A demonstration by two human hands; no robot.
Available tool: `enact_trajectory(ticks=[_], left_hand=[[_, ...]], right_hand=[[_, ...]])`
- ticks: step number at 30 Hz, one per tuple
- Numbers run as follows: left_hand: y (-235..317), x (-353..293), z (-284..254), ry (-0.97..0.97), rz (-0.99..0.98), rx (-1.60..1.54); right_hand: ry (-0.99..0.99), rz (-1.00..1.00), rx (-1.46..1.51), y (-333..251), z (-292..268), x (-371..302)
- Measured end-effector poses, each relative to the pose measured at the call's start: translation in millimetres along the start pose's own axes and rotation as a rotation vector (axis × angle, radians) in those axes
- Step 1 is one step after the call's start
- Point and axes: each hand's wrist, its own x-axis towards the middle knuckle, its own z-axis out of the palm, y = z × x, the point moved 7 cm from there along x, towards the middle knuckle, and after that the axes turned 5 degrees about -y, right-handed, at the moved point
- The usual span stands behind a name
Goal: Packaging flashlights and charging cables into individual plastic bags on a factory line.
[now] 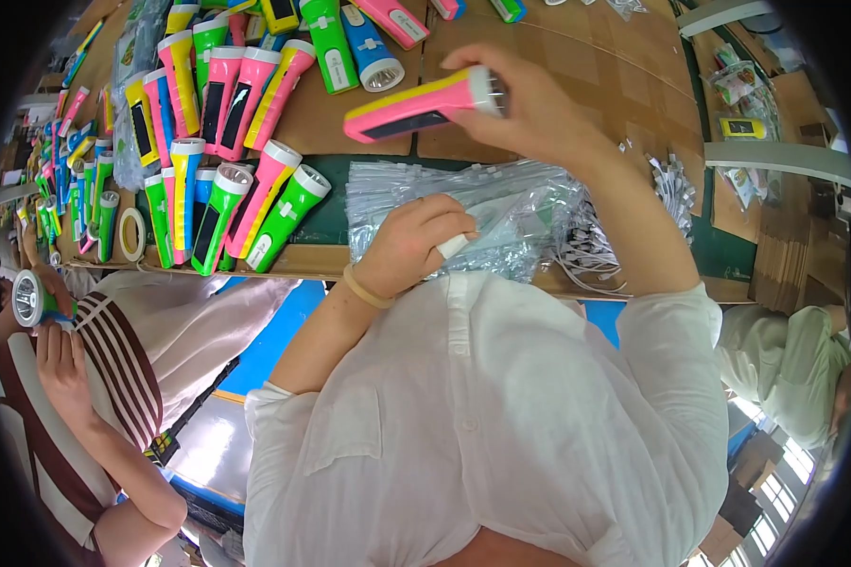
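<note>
In the upper middle of the frame our right hand [534, 109] grips a torch [408, 106] by its clear-fronted head, the fingers over the top and the thumb below. The torch is pink and yellow with a dark panel along its side; it is held nearly level, with its tail pointing to the left of the frame.

Our left hand [414, 236], at the middle of the frame, is curled, and we see a small white piece [453, 247] pinched in its fingers; what the piece is, we cannot tell. A tan band [364, 287] circles that wrist. Just beyond this hand we have a pile of clear bags [388, 180], and whether the hand touches them we cannot make out. Right of the bags lie white cables [591, 248], heaped and tangled.

At the upper left of the frame we see many more torches [280, 94] in pink, yellow, green and blue, most leaning together with their heads up. Near the top edge a green torch [329, 45] and a blue torch [369, 47] lie side by side on brown cardboard [577, 33]. A tape roll [125, 236] stands on edge left of the group.

At the left edge a co-worker [123, 350] holds a white-headed torch [28, 299]. At the right edge we see another person's pale clothing [780, 359].
</note>
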Motion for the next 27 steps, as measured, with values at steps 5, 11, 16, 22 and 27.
enact_trajectory(ticks=[5,11,16,22,27], left_hand=[[-3.3,-2.6,-0.3,0.029,-0.037,-0.066],[5.4,1.7,5.5,0.066,0.013,-0.044],[8.4,6.7,9.5,0.105,0.026,-0.049],[-3.4,-3.8,-0.3,0.114,-0.053,-0.113],[12.4,25.4,15.2,0.006,0.055,-0.133]], right_hand=[[-0.066,0.039,0.184,-2.9,-64.9,-84.4],[-0.315,0.223,0.266,7.4,-29.9,-97.9],[-0.376,0.225,0.130,48.5,27.4,-95.1],[-0.381,0.120,-0.344,20.6,10.8,-111.4],[-0.323,-0.089,-0.661,22.5,52.9,-125.9]])
